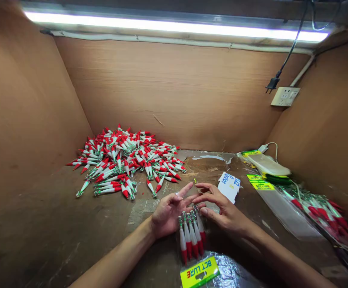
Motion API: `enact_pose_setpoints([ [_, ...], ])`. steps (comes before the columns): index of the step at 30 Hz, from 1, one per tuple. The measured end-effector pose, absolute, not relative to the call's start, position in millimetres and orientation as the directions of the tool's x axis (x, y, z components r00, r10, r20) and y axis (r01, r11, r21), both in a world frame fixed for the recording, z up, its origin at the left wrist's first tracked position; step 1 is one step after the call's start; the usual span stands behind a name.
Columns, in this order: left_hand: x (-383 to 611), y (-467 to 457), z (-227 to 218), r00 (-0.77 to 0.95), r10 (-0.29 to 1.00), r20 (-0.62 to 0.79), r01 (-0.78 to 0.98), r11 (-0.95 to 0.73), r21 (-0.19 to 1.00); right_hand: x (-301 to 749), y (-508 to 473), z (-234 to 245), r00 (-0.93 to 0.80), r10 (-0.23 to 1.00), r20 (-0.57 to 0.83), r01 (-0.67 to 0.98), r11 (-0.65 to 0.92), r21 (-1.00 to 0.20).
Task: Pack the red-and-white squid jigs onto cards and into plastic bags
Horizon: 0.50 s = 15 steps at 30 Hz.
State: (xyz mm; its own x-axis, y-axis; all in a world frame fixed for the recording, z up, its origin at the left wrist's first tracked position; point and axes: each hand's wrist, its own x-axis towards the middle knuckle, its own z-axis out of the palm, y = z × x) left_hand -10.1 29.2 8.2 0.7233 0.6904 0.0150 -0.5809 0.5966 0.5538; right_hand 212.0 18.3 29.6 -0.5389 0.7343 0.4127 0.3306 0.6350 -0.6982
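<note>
My left hand [168, 214] lies palm up with its fingers stretched out, beside the hook end of a clear bag of fishing lures [193, 236]. Several red-and-white lures lie side by side in the bag, crowned hooks pointing away from me. Its yellow header card [200, 273] reads BCT LURE, upside down from here. Over the bag's far end, my right hand [222, 208] has its fingers bent and apart, close to the left fingertips. Whether it touches the plastic is hard to tell. A tiny yellow-green bit [195, 181] shows by the fingertips.
A large heap of loose lures [132, 156] covers the back left. Behind my right hand lies a white card with blue writing [229, 187]. On the right are stacked empty bags [267, 164], another flat bag [288, 210] and filled bags [324, 214]. A plug [272, 84] hangs above.
</note>
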Motion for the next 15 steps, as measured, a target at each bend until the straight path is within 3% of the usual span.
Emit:
enact_pose_setpoints([
  [9, -3.5, 28.4, 7.3, 0.736, 0.676, -0.03, -0.574, 0.648, 0.502, 214.8, 21.1, 19.6, -0.563, 0.728, 0.391, 0.334, 0.633, -0.698],
  [15, -8.7, 26.5, 6.0, 0.702, 0.689, -0.182, -0.477, 0.643, 0.599, 220.3, 22.1, 13.7, -0.514, 0.751, 0.415, 0.422, 0.642, -0.64],
])
